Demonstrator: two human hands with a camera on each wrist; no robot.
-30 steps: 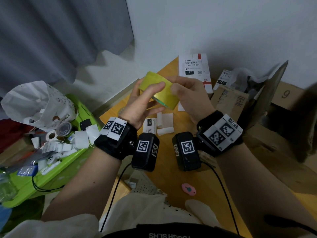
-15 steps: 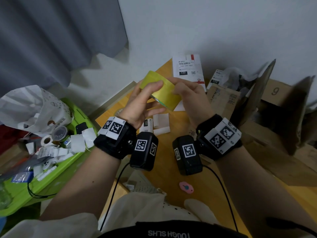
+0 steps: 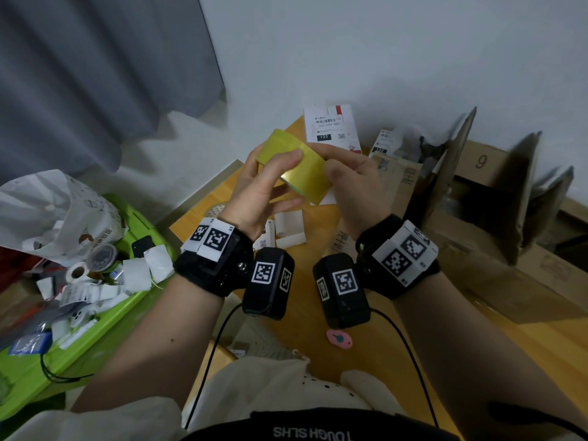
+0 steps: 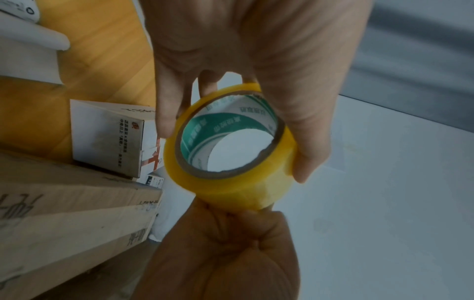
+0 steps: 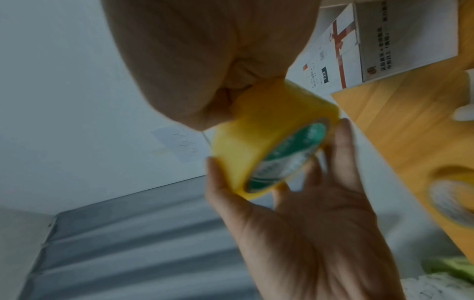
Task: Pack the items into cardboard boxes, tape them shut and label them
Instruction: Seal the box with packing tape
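Note:
I hold a roll of yellow packing tape (image 3: 302,168) (image 4: 231,162) (image 5: 259,140) up in the air over the wooden table (image 3: 318,313). My left hand (image 3: 267,189) (image 4: 243,85) grips the roll, thumb on its outer band and fingers at its rim. My right hand (image 3: 346,183) (image 5: 205,67) pinches the roll's outer surface from the other side. An open cardboard box (image 3: 483,198) with raised flaps stands to the right. A white labelled box (image 3: 331,128) stands at the table's far edge.
A green tray (image 3: 105,316) full of paper scraps and small rolls sits at the left, with a white bag (image 3: 54,214) behind it. White label pieces (image 3: 289,230) and a pink cutter (image 3: 339,338) lie on the table. Flat cardboard (image 3: 515,281) lies right. A second tape roll (image 5: 451,199) lies blurred.
Both hands keep hold of the tape roll at about the same height. The view has swung slightly, showing more of the open box on the right.

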